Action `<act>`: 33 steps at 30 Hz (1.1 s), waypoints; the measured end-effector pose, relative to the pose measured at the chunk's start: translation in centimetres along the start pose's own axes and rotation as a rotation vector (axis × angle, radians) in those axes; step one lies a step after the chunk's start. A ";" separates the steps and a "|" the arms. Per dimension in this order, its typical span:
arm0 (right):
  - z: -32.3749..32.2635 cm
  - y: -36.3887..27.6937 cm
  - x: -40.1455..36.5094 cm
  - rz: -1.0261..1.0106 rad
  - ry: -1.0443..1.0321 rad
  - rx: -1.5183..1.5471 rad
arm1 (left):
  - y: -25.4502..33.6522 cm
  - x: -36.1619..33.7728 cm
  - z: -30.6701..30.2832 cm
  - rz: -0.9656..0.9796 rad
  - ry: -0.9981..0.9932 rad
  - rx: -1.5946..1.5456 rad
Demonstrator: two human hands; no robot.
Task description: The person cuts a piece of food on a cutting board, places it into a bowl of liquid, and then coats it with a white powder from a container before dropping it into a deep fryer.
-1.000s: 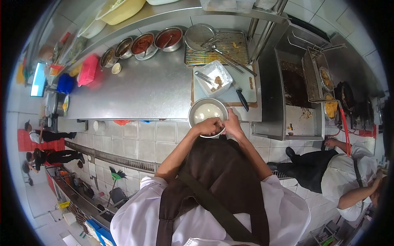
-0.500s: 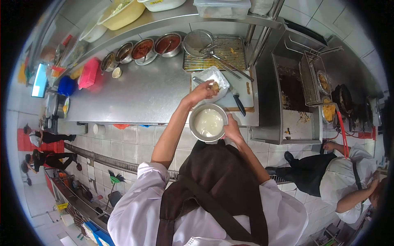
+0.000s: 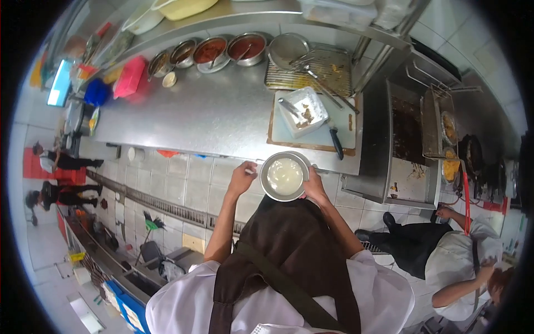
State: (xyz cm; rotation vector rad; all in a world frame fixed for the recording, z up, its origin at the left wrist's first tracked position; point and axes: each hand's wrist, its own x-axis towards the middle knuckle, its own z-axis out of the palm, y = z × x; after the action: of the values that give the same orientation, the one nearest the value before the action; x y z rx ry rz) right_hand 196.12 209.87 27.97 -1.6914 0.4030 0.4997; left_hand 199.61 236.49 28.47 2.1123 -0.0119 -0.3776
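In my right hand (image 3: 315, 185) is the rim of a round metal bowl (image 3: 267, 186), held at its right side just off the table's front edge. White liquid batter (image 3: 285, 175) fills part of it. My left hand (image 3: 242, 178) hovers by the bowl's left side, fingers bent and somewhat apart, with nothing visible in them. Beyond the bowl, a white square tub (image 3: 300, 129) contains white powder, brown food pieces and a metal utensil (image 3: 289, 107). The tub rests on a white cutting board (image 3: 283, 139), left of a black-handled knife (image 3: 336, 143).
Bowls of red sauce (image 3: 245, 49) line the table's (image 3: 189, 111) back. A strainer (image 3: 288, 51) lies over a wire rack (image 3: 275, 78). The fryer (image 3: 409, 172) and its basket (image 3: 438, 122) are at right. A co-worker (image 3: 453, 261) stands behind on the right.
My left hand has left the white tub and come back to the bowl's left side. Brown pieces now show in the tub. The camera view has shifted slightly.
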 end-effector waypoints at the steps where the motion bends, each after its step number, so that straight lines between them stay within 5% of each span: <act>1: 0.3 0.3 -0.2 0.009 -0.022 -0.003 | -1.7 -1.5 -0.8 -0.164 -0.039 -0.145; 6: 3.3 5.7 1.6 0.070 -0.052 -0.087 | -11.7 -9.1 -2.9 -0.496 0.043 -0.453; 10: 6.5 9.8 3.5 0.126 -0.043 -0.092 | -22.7 -16.8 -1.8 -0.669 0.066 -0.046; 14: 10.0 17.2 7.5 0.129 0.054 -0.036 | -26.4 -26.3 -0.3 -0.963 0.106 -0.425; 17: 12.1 19.2 9.9 0.127 0.114 -0.034 | -29.3 -34.5 1.4 -1.075 0.074 -0.384; 18: 13.0 19.3 10.8 0.122 0.172 -0.039 | -29.4 -36.9 1.6 -1.092 0.011 -0.261; 20: 14.0 17.4 12.3 0.166 0.179 -0.045 | -33.2 -43.4 1.9 -0.636 -0.297 0.233; 22: 15.2 17.2 14.2 0.223 0.194 -0.048 | -37.3 -50.3 2.6 -0.329 -0.235 0.278; 27: 17.0 17.9 18.6 0.157 0.410 0.197 | -37.5 -57.6 2.5 -0.706 -0.134 0.138; 30: 17.1 26.9 28.6 0.107 -0.037 0.644 | -37.0 -58.8 2.1 -0.755 -0.098 0.137; 32: 19.9 28.5 27.8 0.212 0.493 0.096 | -36.4 -58.5 1.4 -0.744 -0.080 0.143; 33: 19.2 22.5 25.0 0.077 0.358 0.494 | -35.9 -57.7 1.0 -0.725 -0.076 0.155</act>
State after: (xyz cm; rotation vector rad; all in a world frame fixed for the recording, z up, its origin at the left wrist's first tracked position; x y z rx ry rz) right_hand 203.38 225.10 -6.88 -1.2824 0.7851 0.1290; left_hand 139.40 264.18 13.37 2.1967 0.7142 -0.9044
